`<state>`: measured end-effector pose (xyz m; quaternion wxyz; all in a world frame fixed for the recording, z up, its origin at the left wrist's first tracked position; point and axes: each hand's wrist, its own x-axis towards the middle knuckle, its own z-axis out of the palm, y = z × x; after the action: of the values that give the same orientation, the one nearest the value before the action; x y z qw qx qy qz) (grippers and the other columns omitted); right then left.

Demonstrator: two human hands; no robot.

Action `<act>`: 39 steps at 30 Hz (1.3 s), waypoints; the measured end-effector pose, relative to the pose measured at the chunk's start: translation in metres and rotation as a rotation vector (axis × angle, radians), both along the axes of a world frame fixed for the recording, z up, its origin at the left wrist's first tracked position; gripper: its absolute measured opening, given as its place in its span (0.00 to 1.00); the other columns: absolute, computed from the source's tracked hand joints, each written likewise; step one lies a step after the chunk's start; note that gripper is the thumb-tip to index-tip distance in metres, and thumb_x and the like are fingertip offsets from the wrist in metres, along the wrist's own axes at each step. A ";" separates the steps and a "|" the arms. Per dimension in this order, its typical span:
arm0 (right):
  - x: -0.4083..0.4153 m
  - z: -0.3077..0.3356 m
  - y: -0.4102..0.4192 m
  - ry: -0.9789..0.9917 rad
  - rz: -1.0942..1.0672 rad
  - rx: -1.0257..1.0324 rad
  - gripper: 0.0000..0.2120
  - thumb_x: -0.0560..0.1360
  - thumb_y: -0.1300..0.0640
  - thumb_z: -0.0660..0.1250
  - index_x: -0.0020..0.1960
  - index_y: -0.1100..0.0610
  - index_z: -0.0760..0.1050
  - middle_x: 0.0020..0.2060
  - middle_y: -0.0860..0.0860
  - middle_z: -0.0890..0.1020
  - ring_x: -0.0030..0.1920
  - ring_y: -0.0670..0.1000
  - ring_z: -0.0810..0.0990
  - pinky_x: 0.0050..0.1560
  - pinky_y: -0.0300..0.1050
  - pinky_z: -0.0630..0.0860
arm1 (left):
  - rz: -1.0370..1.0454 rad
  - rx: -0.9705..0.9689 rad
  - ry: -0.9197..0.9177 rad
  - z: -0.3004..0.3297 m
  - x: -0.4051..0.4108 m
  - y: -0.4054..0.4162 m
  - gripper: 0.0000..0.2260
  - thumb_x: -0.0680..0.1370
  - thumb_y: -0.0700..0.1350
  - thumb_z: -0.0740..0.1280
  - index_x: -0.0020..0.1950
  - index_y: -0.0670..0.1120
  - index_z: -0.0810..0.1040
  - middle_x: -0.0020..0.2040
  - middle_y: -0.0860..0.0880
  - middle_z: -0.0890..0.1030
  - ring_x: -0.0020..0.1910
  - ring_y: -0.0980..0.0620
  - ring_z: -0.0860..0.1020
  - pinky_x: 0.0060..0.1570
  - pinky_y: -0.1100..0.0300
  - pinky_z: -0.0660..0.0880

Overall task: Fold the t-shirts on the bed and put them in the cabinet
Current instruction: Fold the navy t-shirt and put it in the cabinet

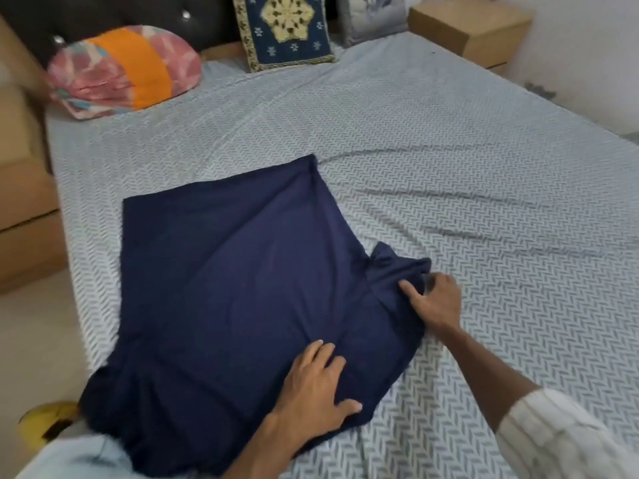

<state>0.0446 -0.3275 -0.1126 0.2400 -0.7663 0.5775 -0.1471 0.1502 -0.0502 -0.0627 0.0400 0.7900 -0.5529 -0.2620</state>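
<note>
Head view: a navy t-shirt (235, 278) lies spread on the bed (449, 160), whose grey herringbone sheet is creased. Left hand (311, 385) presses flat on it, fingers spread; right hand (432, 302) pinches its bunched sleeve. Patterned pillows (124, 69) and a wooden nightstand (470, 29) stand beyond. No legible writing.

Left hand (316, 385) lies palm down, fingers spread and straight. Right hand (434, 302) reaches forward on an extended arm, index finger straight, remaining fingers curled under.
</note>
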 end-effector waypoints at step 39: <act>0.117 0.018 0.376 -0.035 1.409 -0.091 0.05 0.72 0.53 0.58 0.46 0.51 0.71 0.38 0.47 0.77 0.37 0.52 0.74 0.37 0.46 0.70 | 2.238 -0.775 0.659 -0.006 0.194 0.241 0.17 0.74 0.38 0.63 0.62 0.36 0.73 0.56 0.38 0.79 0.53 0.37 0.79 0.54 0.45 0.79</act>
<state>0.1619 0.0485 -0.0947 0.2551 -0.9646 -0.0665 0.0070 0.3440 0.1911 -0.0682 0.6124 0.6609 0.4246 -0.0886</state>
